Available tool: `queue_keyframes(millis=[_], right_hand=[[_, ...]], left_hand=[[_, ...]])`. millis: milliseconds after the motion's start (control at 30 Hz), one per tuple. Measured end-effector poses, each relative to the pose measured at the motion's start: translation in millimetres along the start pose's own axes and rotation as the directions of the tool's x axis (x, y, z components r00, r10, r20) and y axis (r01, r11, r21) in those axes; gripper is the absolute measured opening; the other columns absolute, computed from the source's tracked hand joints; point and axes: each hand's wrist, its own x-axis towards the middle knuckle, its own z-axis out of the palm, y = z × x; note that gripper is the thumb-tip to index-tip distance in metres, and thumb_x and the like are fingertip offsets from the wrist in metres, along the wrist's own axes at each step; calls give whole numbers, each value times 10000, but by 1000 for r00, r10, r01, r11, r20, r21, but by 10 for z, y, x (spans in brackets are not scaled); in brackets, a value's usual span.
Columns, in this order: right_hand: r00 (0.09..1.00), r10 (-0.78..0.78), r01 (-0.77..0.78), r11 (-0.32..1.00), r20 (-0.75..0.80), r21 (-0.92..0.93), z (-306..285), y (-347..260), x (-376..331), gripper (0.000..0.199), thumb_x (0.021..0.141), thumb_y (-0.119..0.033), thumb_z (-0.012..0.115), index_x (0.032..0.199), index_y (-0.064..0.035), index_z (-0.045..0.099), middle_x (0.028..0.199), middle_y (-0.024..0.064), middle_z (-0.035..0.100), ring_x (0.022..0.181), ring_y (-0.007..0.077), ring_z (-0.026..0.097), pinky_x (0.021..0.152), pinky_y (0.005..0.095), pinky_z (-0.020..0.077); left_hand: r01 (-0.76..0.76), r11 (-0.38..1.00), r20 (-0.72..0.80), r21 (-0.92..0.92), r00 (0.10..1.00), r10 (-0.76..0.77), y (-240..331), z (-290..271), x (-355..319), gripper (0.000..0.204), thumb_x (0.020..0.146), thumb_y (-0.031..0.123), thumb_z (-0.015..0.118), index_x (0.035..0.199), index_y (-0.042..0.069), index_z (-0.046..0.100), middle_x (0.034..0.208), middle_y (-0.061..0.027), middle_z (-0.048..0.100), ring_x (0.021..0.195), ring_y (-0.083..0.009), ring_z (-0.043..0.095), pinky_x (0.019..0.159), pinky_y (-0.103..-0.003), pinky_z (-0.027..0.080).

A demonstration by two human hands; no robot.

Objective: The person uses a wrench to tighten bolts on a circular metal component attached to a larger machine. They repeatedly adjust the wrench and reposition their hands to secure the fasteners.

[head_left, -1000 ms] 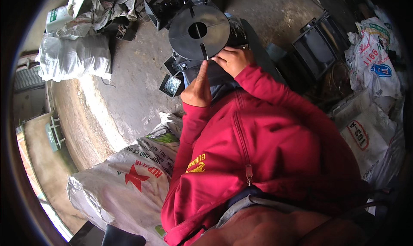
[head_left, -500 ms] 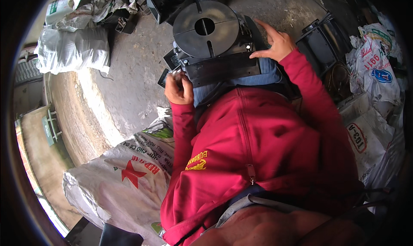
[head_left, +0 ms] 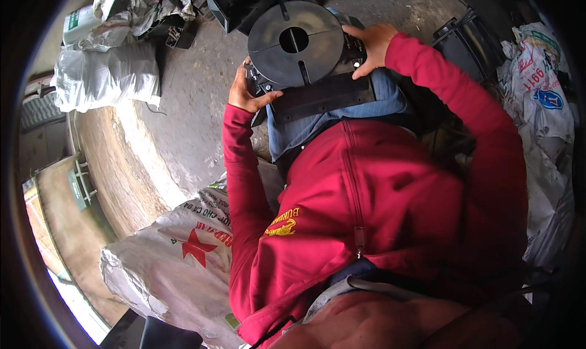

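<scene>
**Both hands on the black disc assembly, held over the lap**

The person sits with a black plastic part (head_left: 302, 59) resting on the lap, on the blue trousers (head_left: 329, 120) just beyond the red jacket (head_left: 378, 196). The part is a round disc with a central hole and narrow slots cut into its face, seated on a darker rectangular base (head_left: 323, 96) whose near edge sticks out toward the body.

The left hand (head_left: 244, 89) grips the left rim of the disc, thumb lying on the upper face and fingers curled underneath. The right hand (head_left: 369, 44) clasps the far right edge, fingers wrapped over the side. Neither hand holds a tool.

As for progress, the disc appears already set on its base, and the two-handed grip suggests it is being seated, turned or checked rather than just picked up. Whether it is locked in place cannot be told; no fasteners show.

Similar black parts (head_left: 235, 4) lie on the concrete floor (head_left: 189, 105) at the far side, and more (head_left: 464, 44) sit to the right. White woven sacks (head_left: 104, 80) lie far left, another sack (head_left: 177, 257) near left, others (head_left: 543, 86) on the right.
</scene>
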Motion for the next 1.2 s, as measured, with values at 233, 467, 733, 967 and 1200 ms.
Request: queue_keyframes(millis=[233, 467, 733, 967, 1200], right_hand=[[988, -93, 106, 990, -123, 95, 184, 87, 61, 862, 560, -488, 747, 1269, -221, 337, 793, 101, 657, 724, 351, 635, 655, 439, 502], [990, -90, 103, 988, -106, 119, 275, 130, 121, 873, 554, -486, 753, 1266, -178, 352, 809, 113, 660, 756, 349, 640, 682, 432, 505], [994, -83, 92, 988, -75, 126, 201, 89, 137, 920, 550, -525, 745, 1299, -145, 370, 871, 117, 665, 826, 333, 642, 722, 430, 504], [992, -78, 87, 992, -101, 89, 185, 128, 96, 956, 540, -537, 744, 1313, -122, 363, 857, 130, 664, 813, 336, 643, 724, 424, 506], [984, -105, 117, 990, -145, 77, 290, 153, 146, 991, 535, -524, 746, 1329, -111, 322, 820, 142, 657, 761, 353, 635, 677, 423, 508]], left_hand=[[-58, 998, -120, -12, 991, 57, 206, -1, -23, 815, 650, 177, 810, 1311, -1, 369, 1162, -158, 541, 1079, -246, 531, 892, -327, 434], [121, 992, -450, 35, 888, -93, 645, 614, -820, 383, 932, 91, 424, 1303, -7, 435, 980, -101, 591, 804, -144, 567, 730, -292, 473], [-58, 888, -325, 457, 918, 227, 1093, 798, -487, 518, 832, -42, 521, 1328, 95, 462, 764, -114, 594, 619, -223, 594, 566, -324, 482], [62, 783, -336, 619, 922, 193, 969, 829, -293, 560, 762, -30, 566, 1282, 174, 526, 799, -97, 575, 581, -287, 571, 503, -370, 455], [10, 767, -284, 641, 932, 225, 720, 892, -313, 530, 765, -7, 572, 1263, 171, 538, 763, -101, 559, 559, -286, 561, 480, -387, 443]])
